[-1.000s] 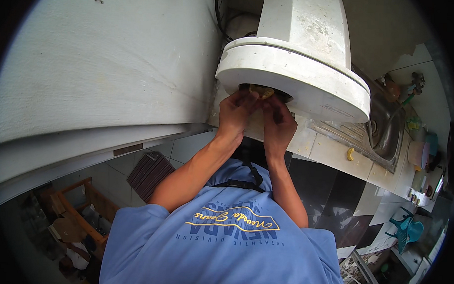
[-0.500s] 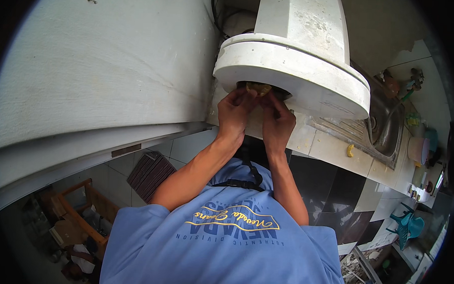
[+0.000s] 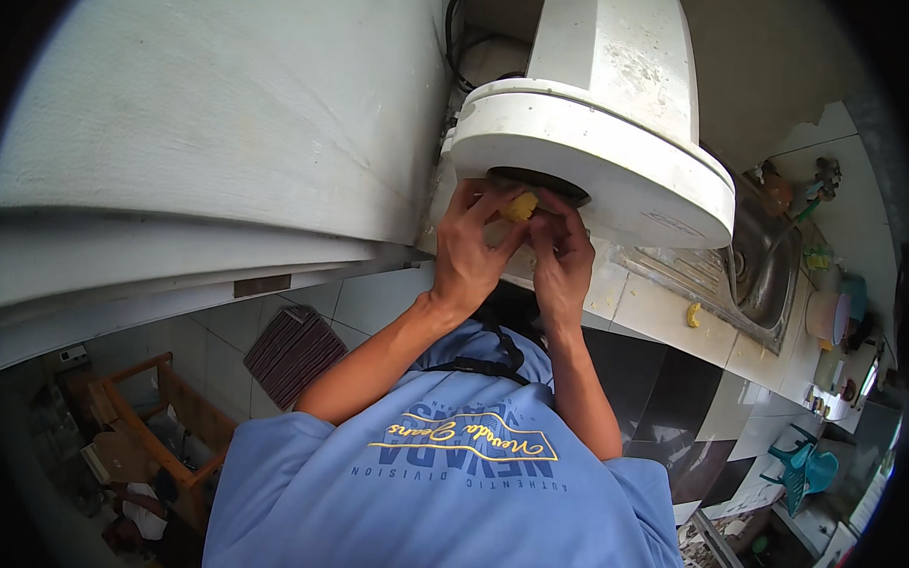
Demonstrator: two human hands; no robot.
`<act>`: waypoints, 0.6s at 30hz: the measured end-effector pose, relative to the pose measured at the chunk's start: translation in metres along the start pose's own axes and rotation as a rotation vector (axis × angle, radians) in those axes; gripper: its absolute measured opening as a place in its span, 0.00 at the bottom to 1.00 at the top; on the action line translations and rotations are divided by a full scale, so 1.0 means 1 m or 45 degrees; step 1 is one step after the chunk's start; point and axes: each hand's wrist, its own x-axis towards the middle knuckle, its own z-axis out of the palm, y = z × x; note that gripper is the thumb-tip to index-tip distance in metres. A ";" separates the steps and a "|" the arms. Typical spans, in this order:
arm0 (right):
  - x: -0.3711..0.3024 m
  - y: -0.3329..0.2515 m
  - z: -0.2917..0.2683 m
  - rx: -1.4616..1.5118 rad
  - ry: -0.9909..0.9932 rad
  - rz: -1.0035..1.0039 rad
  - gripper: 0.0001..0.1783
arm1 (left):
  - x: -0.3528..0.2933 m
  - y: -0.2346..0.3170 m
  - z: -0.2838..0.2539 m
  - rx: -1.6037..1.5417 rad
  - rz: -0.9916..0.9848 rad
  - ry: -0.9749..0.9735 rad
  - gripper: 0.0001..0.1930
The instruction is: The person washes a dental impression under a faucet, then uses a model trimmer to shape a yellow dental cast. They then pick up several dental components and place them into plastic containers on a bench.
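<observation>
Both hands meet just below a dark round opening [image 3: 543,183] in the underside of a white appliance [image 3: 600,139]. Between them is a small bright-yellow piece [image 3: 520,206], lumpy like fruit or peel; its exact kind is unclear. My left hand [image 3: 468,242] grips it between thumb and fingers. My right hand [image 3: 564,256] is closed against its right side, fingertips curled; part of the grip is hidden. A second curved yellow piece [image 3: 693,314] lies on the tiled counter [image 3: 646,309] to the right.
A metal sink [image 3: 771,260] with a ridged drainboard is set in the counter at right. A big white panel [image 3: 210,105] stands close on my left. Below are a striped mat [image 3: 294,356], a wooden frame [image 3: 159,419] and a teal plastic chair [image 3: 807,467].
My hands have come slightly down and out from the opening with the yellow piece. It has turned and shows a brighter, fuller face. The view has shifted a little.
</observation>
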 end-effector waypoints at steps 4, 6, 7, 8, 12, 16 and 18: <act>0.001 -0.001 0.000 0.178 -0.031 0.130 0.16 | -0.002 0.000 -0.003 0.387 0.273 0.012 0.27; 0.002 -0.001 -0.003 0.328 -0.027 0.204 0.17 | -0.001 0.000 -0.003 0.380 0.294 0.056 0.28; 0.002 0.001 -0.006 0.514 -0.040 0.273 0.17 | -0.001 0.003 -0.003 0.319 0.237 0.059 0.28; 0.003 0.002 -0.008 0.701 -0.053 0.342 0.18 | -0.001 0.004 -0.004 0.257 0.179 0.063 0.28; 0.002 -0.001 -0.003 0.840 0.010 0.407 0.16 | 0.002 -0.011 -0.001 -0.447 -0.464 -0.022 0.24; 0.010 0.006 -0.002 0.950 0.181 0.507 0.10 | 0.012 -0.021 0.001 -1.066 -0.866 -0.006 0.14; 0.014 0.007 0.000 0.949 0.235 0.521 0.09 | 0.016 -0.026 0.004 -1.160 -0.994 0.010 0.11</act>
